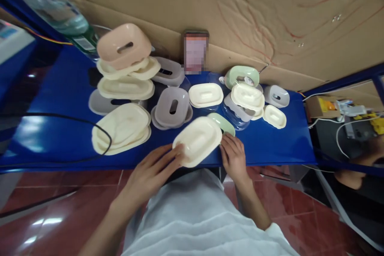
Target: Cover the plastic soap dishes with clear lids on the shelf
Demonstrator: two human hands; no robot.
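Note:
A cream oval lid (199, 140) is tilted at the front edge of the blue table, with my left hand (163, 164) closed on its left end. My right hand (234, 152) is just right of the lid, its fingers on the near side of a green piece (223, 124) that lies partly behind the lid. Beyond them are a grey slotted piece (172, 107), a cream lid (206, 95) and a stack topped by another cream lid (247, 97).
Cream lids (121, 128) and a pink slotted piece (124, 46) on a stack are at the left, near a large bottle (69, 22). A black cable (75, 118) crosses the left side. A phone (196, 53) leans against the cardboard. Another person's arm (357, 168) shows at far right.

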